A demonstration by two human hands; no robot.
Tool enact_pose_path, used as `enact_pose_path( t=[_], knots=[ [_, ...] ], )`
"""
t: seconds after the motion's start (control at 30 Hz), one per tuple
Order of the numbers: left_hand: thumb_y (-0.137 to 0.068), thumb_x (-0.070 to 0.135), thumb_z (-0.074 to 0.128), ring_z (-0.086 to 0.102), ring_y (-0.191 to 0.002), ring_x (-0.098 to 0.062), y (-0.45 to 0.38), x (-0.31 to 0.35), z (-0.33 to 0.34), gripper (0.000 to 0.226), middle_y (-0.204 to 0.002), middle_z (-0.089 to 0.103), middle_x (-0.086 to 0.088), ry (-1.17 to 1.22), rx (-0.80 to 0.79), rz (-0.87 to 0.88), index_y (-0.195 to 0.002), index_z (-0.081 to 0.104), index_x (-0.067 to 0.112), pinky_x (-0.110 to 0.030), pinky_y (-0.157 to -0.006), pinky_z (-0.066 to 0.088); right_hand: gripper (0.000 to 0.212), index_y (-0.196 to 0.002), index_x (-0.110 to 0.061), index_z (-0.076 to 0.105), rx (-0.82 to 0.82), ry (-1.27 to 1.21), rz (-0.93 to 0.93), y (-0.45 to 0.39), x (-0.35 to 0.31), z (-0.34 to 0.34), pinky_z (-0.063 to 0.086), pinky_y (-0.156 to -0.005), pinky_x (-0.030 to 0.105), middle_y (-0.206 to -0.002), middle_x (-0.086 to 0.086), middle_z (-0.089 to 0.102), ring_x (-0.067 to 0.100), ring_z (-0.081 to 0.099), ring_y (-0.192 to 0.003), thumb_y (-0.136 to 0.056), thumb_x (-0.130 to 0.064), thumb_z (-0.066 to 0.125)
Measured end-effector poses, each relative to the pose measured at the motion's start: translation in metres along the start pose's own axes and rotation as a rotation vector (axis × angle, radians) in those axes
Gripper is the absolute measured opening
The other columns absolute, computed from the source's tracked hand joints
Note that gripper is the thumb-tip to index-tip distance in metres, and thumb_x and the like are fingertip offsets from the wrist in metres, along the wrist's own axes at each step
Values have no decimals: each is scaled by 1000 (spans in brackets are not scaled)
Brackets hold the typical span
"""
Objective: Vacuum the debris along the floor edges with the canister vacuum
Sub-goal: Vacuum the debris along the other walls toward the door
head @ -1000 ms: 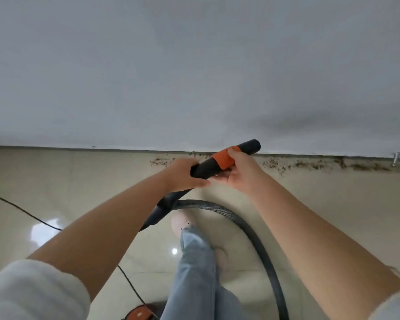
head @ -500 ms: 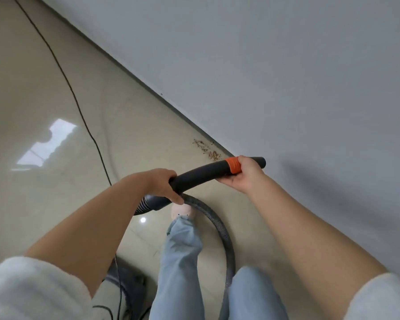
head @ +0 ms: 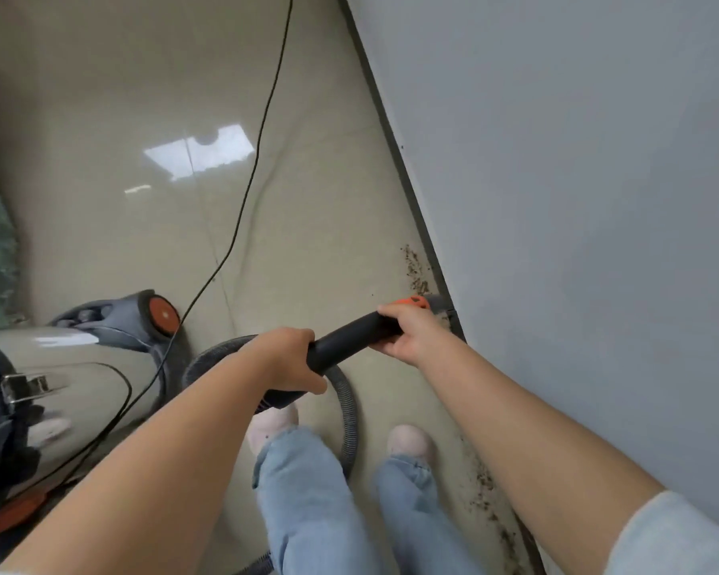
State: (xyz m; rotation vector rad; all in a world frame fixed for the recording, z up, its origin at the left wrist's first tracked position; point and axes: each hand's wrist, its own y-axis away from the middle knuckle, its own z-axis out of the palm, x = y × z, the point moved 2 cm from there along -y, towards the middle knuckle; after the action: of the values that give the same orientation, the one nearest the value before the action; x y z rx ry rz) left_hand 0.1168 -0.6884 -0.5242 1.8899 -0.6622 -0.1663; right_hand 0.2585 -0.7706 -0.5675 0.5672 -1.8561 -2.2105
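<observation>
Fingers [head: 385,315] of the right hand [head: 407,332] are wrapped over the front end of the black vacuum wand [head: 351,340], just behind its orange collar [head: 411,302], and the left hand [head: 289,359] is clamped round the rear of that same wand, thumb underneath. Nozzle tip is right down at the dark strip where the grey wall [head: 578,201] meets the glossy beige tiled floor [head: 308,222], touching or almost touching, hard to call. Brown crumbly debris [head: 411,267] lies along the edge just beyond the tip, with more debris behind by the right arm. Ribbed grey hose [head: 347,412] loops down from the wand between two pale slippers. Beige canister vacuum with orange wheel [head: 100,359] sits to the left, thin black power cord [head: 262,130] trailing away across the floor.
</observation>
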Motion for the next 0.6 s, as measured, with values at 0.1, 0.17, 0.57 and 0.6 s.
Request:
enact_pose_path(
  t=[0.1,0.17,0.57,0.6],
  knots=[
    [-71,36,68,60,-92,-18,17,-15,23,50,-101,62,1,42,-30,-75,-117,52,22,-33,-84,52,31,-119,2,46,-43,91,30,-4,28,8,44,-83,46,-134,21,46,36,47,-122,-89,4,55],
    [-73,34,69,58,-92,-17,24,-25,35,50,-101,60,2,77,-50,-114,-119,51,22,-29,-82,50,41,-127,1,43,-67,166,17,-8,40,16,45,-80,45,-131,21,49,34,50,-118,-88,4,57],
    [-71,39,69,56,-83,-20,-3,-57,99,40,-84,55,1,222,217,-114,-97,45,20,-27,-66,42,25,-109,-5,47,-98,225,-229,-57,81,24,48,-80,39,-89,8,56,23,57,-91,-88,-3,60],
    [-71,39,69,56,-83,-21,-10,-56,104,42,-86,56,0,250,224,-98,-98,44,20,-27,-65,42,28,-113,-4,48,-61,229,-265,-63,83,24,48,-81,38,-93,8,57,22,56,-91,-88,-6,61]
  ],
)
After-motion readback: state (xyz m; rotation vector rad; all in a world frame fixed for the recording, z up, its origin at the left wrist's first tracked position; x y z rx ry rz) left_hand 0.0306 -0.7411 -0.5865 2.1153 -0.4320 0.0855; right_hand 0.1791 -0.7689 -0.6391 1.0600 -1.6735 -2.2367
